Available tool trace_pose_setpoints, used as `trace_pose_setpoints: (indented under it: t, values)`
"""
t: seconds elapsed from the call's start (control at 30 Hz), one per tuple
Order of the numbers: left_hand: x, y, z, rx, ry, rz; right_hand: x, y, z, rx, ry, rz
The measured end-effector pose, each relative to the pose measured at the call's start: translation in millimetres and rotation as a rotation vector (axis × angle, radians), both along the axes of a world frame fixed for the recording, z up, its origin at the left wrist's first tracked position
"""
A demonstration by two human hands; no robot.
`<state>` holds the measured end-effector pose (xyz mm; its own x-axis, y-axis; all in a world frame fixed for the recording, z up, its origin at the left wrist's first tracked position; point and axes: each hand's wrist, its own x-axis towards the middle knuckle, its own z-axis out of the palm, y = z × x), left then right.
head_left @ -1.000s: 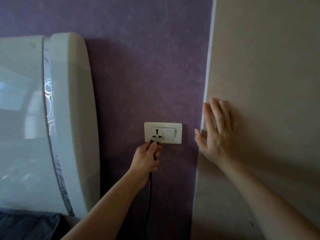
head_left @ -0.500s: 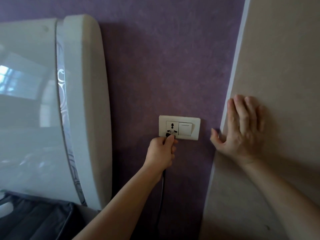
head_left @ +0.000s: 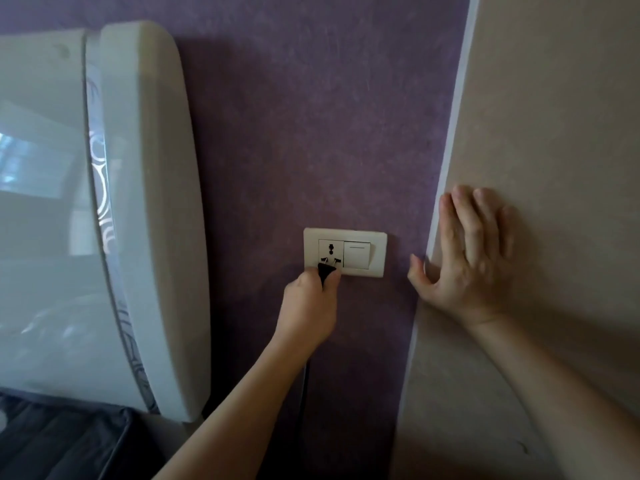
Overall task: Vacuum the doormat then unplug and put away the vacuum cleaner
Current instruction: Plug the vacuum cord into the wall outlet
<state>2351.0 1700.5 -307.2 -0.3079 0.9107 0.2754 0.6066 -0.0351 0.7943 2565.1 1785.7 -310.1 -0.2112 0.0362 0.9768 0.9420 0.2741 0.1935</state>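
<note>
Centre frame: my left hand (head_left: 309, 306), fingers clamped on the plug (head_left: 326, 271), is drawing it from the socket (head_left: 330, 254). My right hand (head_left: 464, 258), fingers together, is bracing flat at right; I judge stowing remains.

Purple wall (head_left: 311, 116) meets beige wall (head_left: 554, 98) — dim light.

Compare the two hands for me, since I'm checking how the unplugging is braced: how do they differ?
The left hand is closed around the black plug at the wall socket; the right hand lies open and flat, holding nothing. The left works on the purple wall, the right rests on the beige wall past the corner. Both are bare and reach up from below.
</note>
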Motion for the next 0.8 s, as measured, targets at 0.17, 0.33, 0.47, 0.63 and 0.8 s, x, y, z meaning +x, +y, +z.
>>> trace_pose_setpoints:
  t: [0.17,0.33,0.47,0.63,0.8]
  values:
    - [4.8,-10.8,-6.7,0.17,0.287,0.188,0.9,-3.6,1.6,-0.023,0.004,0.002]
    - [-1.0,-6.7,-7.7,0.314,0.356,0.197,-1.1,-4.6,3.0,-0.033,-0.003,0.01]
    - [-4.3,-4.1,-7.1,0.376,0.32,0.147,-1.0,-3.9,0.8,-0.03,0.008,0.03]
    - [-6.6,4.6,-9.7,0.431,0.317,0.12,0.9,-1.2,-1.5,-0.028,0.006,0.057]
    - [-4.4,10.0,-4.4,0.406,0.344,0.14,1.7,0.1,-2.9,-0.026,0.003,0.058]
